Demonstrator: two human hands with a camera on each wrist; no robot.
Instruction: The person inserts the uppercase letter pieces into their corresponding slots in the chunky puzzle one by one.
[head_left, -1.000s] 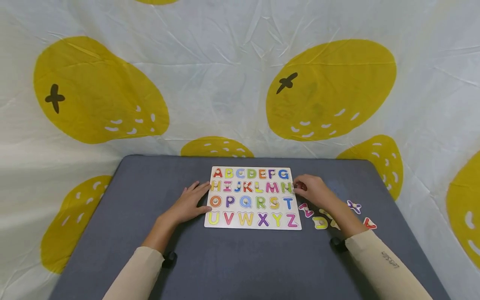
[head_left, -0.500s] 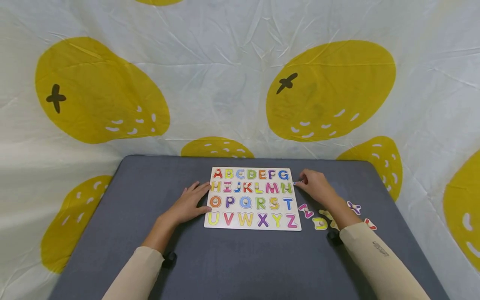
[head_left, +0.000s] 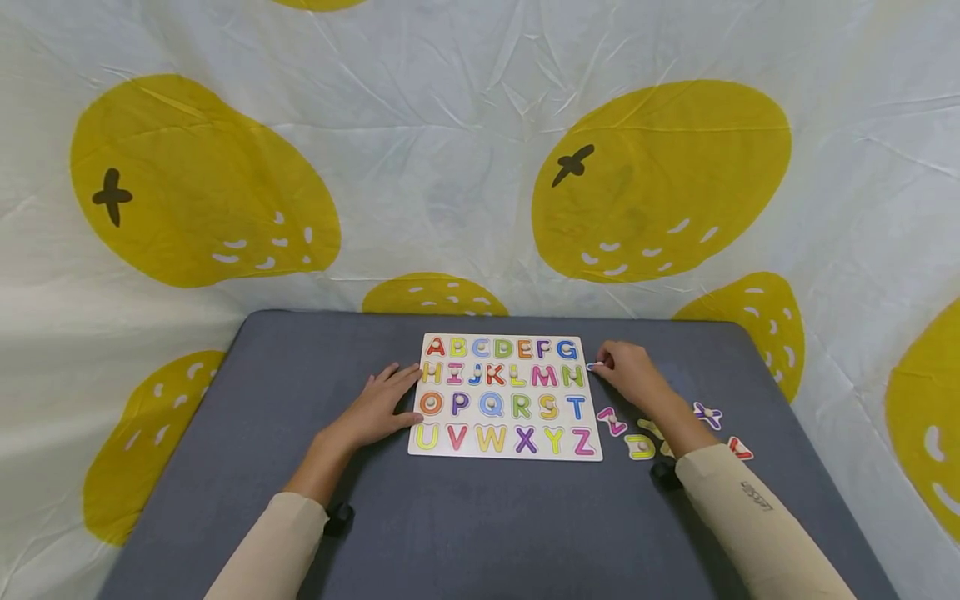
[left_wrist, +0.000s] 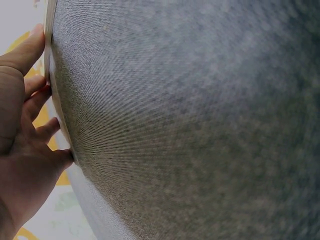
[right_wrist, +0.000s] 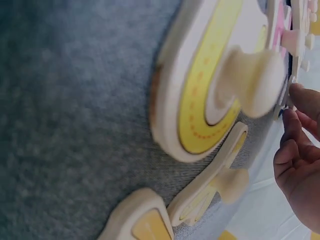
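A pale wooden alphabet puzzle board (head_left: 509, 442) lies on the grey table, bright letters A to Z in rows across it. Along its left edge rests my left hand (head_left: 381, 408), fingers spread; in the left wrist view its fingertips (left_wrist: 64, 158) touch the rim. Just off the right edge, near the N, my right hand (head_left: 632, 375) pinches a small blue-and-white puzzle piece (head_left: 593, 367) between thumb and fingers. The fingers cover most of that piece, so I cannot tell its letter. Small knobs stand up from many letters, while T and the bottom row show none.
Right of the board lie loose knobbed pieces: a pink Z (head_left: 612, 421), a yellow U (head_left: 641, 447), a purple X (head_left: 708, 414) and a red V (head_left: 740, 448). Other yellowish pieces (right_wrist: 212, 185) sit partly under my right forearm. A fruit-print curtain (head_left: 450, 167) hangs behind the table.
My right hand has shifted slightly right, away from the board's edge by the N, still pinching the piece, which shows more now. My left hand has stayed put.
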